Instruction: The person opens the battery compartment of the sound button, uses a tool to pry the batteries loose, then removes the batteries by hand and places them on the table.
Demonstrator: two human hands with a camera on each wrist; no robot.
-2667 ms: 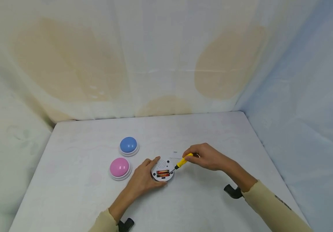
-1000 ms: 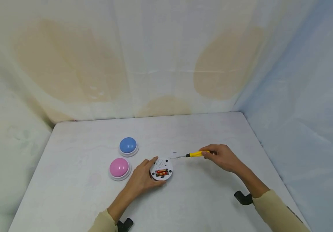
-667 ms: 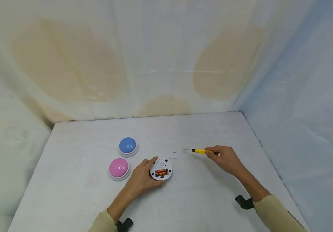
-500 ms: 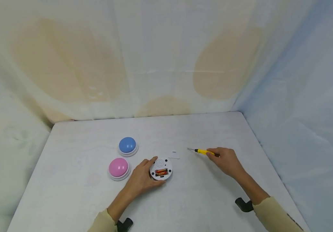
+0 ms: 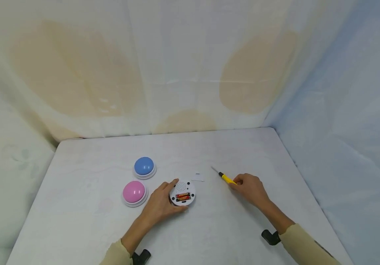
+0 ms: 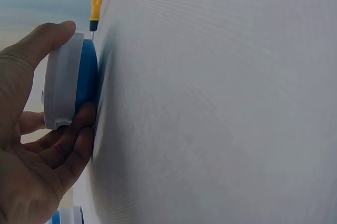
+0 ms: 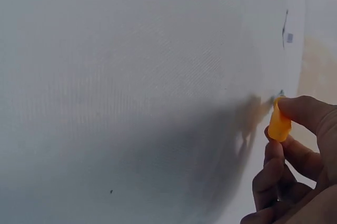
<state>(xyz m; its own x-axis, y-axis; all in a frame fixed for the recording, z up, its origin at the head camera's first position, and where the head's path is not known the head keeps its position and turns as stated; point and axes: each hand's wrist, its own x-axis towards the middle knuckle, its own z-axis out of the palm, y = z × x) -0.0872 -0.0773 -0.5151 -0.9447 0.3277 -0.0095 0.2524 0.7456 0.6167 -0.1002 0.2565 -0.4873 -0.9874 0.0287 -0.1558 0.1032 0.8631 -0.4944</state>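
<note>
My left hand (image 5: pixel 160 202) grips a round white push-button (image 5: pixel 181 187) by its rim, speaker-hole side up. Its battery compartment is uncovered, with red-and-black batteries (image 5: pixel 183 197) inside. In the left wrist view its blue dome (image 6: pixel 88 74) faces down towards the table. To the right, my right hand (image 5: pixel 251 189) pinches the yellow handle of a screwdriver (image 5: pixel 227 179); the metal tip points away and left, low over the table. Whether the tip touches the table I cannot tell. A thin white cover (image 5: pixel 198 177) lies between the push-button and the screwdriver.
Left of the left hand stand a pink push-button (image 5: pixel 134 191) and, behind it, a blue push-button (image 5: pixel 144 166), both dome up. The white table (image 5: pixel 110 235) ends at a fabric wall (image 5: pixel 183 73) at the back, with more fabric on both sides.
The screwdriver tip has left the battery compartment. My right hand has carried it right, past the cover, then turned the tip away and come nearer the front. My left hand keeps its grip.
</note>
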